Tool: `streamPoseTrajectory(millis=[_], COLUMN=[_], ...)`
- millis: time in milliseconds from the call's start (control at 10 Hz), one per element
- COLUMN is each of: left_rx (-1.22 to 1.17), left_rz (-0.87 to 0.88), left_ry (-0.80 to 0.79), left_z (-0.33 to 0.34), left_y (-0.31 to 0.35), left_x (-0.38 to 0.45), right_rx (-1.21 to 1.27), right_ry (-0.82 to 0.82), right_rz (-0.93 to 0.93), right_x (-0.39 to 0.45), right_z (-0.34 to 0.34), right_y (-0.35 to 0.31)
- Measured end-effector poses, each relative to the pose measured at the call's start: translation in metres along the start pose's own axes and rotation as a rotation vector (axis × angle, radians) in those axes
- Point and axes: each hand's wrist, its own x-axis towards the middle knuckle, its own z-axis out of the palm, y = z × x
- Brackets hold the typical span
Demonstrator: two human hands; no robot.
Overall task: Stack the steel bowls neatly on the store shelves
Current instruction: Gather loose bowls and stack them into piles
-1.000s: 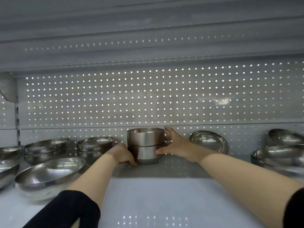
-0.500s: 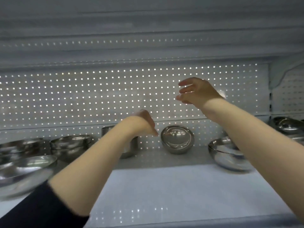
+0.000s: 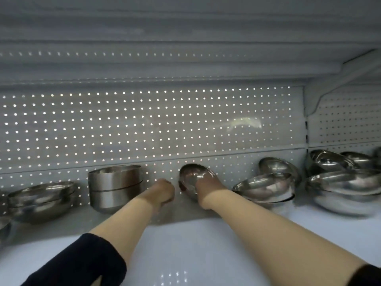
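Nearest to the camera, two bare forearms with dark sleeves reach over the white metal shelf [image 3: 206,244] toward its back. The left hand [image 3: 162,191] is curled into a loose fist just left of the target and holds nothing; its fingers are mostly hidden behind the knuckles. The right hand [image 3: 206,185] lies on the small round steel bowl [image 3: 190,176], which leans tilted on its side against the perforated white back panel [image 3: 144,124], with its opening turned toward the camera. The fingers seem to bend over the rim and into the bowl, but how tightly they close I cannot tell, because the hand covers them.

This bowl is probably light, stiff and smooth, so it can slip or ring against its neighbours; I think the safest hold is a pinch at the rim, thumb outside and fingers inside.

To the left stands a stack of straight-walled steel bowls [image 3: 115,186], and further left a stack of shallow steel bowls [image 3: 41,197]. To the right, wide shallow steel bowls [image 3: 266,188] lie overlapped and untidy.
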Motion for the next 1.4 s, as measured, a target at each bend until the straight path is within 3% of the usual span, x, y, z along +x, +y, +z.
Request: streamPoseTrajectory(millis=[300, 400, 700, 800, 1100, 1400], left_rx=[-0.332, -0.323, 0.264, 0.133, -0.062, -0.152], left_rz=[0.050, 0.052, 0.166, 0.260, 0.169, 0.008], left_ry=[-0.222, -0.201, 0.076, 0.080, 0.155, 0.157], left_z=[0.010, 0.006, -0.036, -0.073, -0.156, -0.176], left_y=[-0.001, -0.001, 0.016, 0.009, -0.054, -0.087], left_x=[0.002, -0.002, -0.050, -0.093, -0.190, -0.189], right_rx=[0.142, 0.170, -0.161, -0.218, -0.179, -0.182], right_ry=[0.054, 0.067, 0.040, 0.155, 0.302, 0.287], right_rz=[-0.012, -0.013, -0.095, -0.275, -0.630, -0.690], right_x=[-0.007, -0.009, -0.034, -0.067, -0.141, -0.153], right_z=[-0.002, -0.007, -0.050, -0.064, -0.048, -0.029], right_y=[0.003, 0.000, -0.040, -0.064, -0.143, -0.177])
